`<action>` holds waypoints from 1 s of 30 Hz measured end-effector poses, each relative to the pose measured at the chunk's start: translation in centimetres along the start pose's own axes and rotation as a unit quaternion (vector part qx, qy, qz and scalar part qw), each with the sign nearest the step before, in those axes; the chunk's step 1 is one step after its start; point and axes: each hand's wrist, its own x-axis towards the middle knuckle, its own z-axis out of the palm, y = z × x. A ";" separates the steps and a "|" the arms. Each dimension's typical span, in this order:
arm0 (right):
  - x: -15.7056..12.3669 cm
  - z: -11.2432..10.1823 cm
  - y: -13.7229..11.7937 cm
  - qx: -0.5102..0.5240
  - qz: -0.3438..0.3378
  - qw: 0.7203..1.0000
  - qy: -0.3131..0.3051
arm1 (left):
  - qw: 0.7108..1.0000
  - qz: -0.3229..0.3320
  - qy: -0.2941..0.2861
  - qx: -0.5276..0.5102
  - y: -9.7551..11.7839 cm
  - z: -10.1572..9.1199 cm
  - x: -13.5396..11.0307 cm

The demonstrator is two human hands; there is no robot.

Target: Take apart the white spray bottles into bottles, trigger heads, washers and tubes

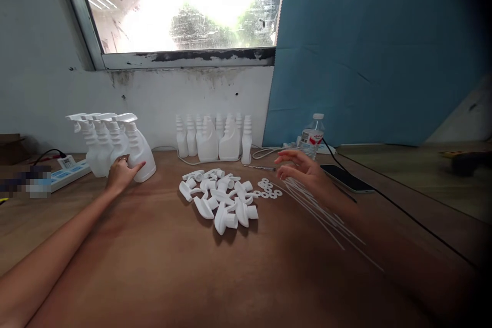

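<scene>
At the left, my left hand is around the lower part of a white spray bottle, thumb across its front and fingers on its left side. This bottle stands at the right end of a row of similar spray bottles fitted with trigger heads. My right hand hovers above a bundle of thin white tubes, fingers apart and slightly curled, holding nothing. Between the hands lies a pile of loose white trigger heads. Small white rings lie beside the pile, near my right hand.
Several white bottles without heads stand by the wall. A labelled water bottle, a phone and a dark cable are at the right. A thin metal rod lies behind the rings. A power strip sits far left.
</scene>
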 end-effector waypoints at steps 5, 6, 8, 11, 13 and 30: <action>-0.2 -0.1 3.3 -0.025 0.041 0.998 -0.047 | 0.999 -0.030 0.029 0.002 -0.4 0.2 -0.5; -0.2 -0.2 3.9 -0.043 0.043 0.997 -0.052 | 0.999 -0.037 0.034 0.002 -0.5 0.4 -0.6; -0.1 -0.5 5.0 -0.101 0.038 0.993 -0.057 | 0.998 -0.046 0.044 0.000 -0.8 0.6 -0.8; 0.0 -1.0 6.1 -0.233 0.003 0.970 -0.064 | 0.996 -0.056 0.065 -0.005 -1.0 1.1 -1.2; 0.0 -1.3 6.6 -0.317 -0.033 0.945 -0.075 | 0.995 -0.064 0.079 -0.008 -1.1 1.4 -1.4; -0.4 -1.3 7.4 -0.415 -0.079 0.872 -0.246 | 0.977 0.161 -0.021 -0.140 6.2 4.0 -5.3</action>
